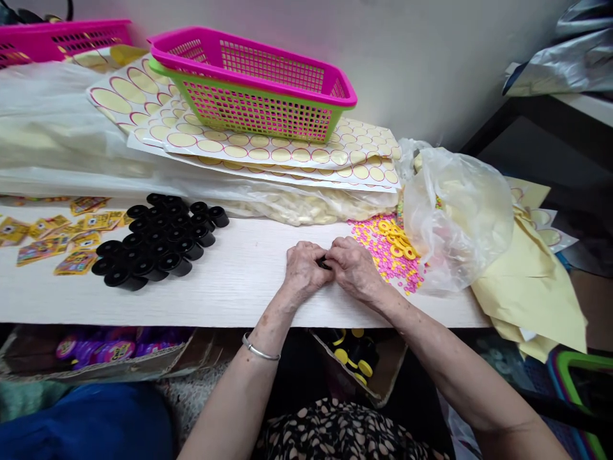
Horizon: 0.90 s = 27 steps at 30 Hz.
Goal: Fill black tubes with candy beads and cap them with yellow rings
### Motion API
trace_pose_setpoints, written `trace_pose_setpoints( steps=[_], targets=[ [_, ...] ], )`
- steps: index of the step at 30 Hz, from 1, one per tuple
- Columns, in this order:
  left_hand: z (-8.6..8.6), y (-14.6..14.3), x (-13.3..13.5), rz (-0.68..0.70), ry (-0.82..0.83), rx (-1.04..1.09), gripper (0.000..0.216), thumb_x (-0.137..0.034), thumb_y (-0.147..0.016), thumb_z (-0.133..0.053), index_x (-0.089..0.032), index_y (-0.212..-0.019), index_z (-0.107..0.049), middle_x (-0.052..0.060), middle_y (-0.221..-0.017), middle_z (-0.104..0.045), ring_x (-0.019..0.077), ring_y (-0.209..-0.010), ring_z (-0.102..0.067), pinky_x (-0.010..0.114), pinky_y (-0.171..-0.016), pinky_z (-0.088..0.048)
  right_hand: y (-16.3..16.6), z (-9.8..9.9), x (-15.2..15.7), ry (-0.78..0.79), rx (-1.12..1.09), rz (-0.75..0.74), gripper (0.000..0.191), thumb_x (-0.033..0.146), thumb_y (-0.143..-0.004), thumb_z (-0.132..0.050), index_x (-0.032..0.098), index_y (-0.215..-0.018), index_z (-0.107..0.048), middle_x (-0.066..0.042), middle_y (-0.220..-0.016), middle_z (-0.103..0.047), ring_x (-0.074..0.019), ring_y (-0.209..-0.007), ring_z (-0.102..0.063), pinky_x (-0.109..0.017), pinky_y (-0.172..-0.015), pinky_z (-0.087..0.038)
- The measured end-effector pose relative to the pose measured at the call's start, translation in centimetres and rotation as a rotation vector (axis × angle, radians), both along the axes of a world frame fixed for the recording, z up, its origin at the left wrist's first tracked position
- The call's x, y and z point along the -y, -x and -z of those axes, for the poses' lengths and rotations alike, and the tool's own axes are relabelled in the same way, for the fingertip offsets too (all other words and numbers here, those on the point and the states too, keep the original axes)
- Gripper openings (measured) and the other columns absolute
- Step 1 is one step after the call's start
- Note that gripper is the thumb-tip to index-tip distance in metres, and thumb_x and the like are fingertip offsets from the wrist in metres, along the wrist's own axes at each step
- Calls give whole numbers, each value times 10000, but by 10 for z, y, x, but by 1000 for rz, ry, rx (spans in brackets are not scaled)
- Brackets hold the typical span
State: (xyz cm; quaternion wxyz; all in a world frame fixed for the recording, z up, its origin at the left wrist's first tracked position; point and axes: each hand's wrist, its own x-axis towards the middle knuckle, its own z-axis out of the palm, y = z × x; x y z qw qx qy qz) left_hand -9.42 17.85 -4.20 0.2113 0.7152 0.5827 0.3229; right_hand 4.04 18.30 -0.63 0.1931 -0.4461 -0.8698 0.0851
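Note:
Just above the white tabletop, my left hand (308,267) and my right hand (352,265) meet with curled fingers. Between them they pinch a small black plastic piece (324,262), mostly hidden by the fingers. To the left stands a tight group of black cylindrical containers (156,237). Beside my right hand lie small pink and yellow beads (400,276) in a loose spread. Several yellow rings (397,239) rest on top of these beads.
A pink and green basket (258,102) sits on sticker sheets (292,155) at the back. A clear plastic bag (462,211) stands at right. Yellow printed packets (76,239) lie far left. Below the table edge, a cardboard box (390,377) holds yellow-capped black containers.

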Motion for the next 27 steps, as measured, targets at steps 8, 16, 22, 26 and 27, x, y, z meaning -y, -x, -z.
trace_pose_setpoints(
  steps=[8,16,22,26,27],
  targets=[
    [2,1,-2,1,-13,45,121,-285,-610,-596,-227,-647,-695,6,-672,-652,191,-796,-560,317,-759,-419,16,-8,6,35,81,171,183,71,-740,-534,191,-711,-669,-48,-702,-541,-181,-705,-449,-301,-587,-322],
    [-1,1,-3,-15,55,18,212,-332,-536,-692,-255,-732,-713,-15,-737,-680,202,-835,-567,318,-783,-412,-17,7,2,191,-512,154,95,157,-752,-586,192,-735,-672,-11,-710,-583,-137,-698,-542,-264,-649,-419],
    [-3,0,-3,-34,75,24,240,-305,-499,-731,-253,-732,-709,-18,-763,-677,210,-860,-561,321,-770,-424,-71,24,-22,40,-361,391,172,132,-738,-507,186,-651,-645,-23,-689,-570,-155,-702,-532,-285,-677,-401],
    [-3,0,-3,-29,63,22,238,-297,-501,-740,-252,-733,-711,-19,-747,-675,206,-839,-564,322,-768,-424,-81,27,-30,46,-101,317,185,136,-759,-506,181,-660,-656,-29,-713,-578,-156,-737,-524,-274,-661,-364],
    [-3,0,-3,-30,64,24,239,-296,-500,-742,-252,-733,-710,-19,-752,-675,206,-844,-564,321,-770,-423,-80,27,-30,48,-56,308,181,145,-767,-513,182,-666,-660,-31,-722,-581,-157,-744,-521,-273,-653,-355]
  ],
)
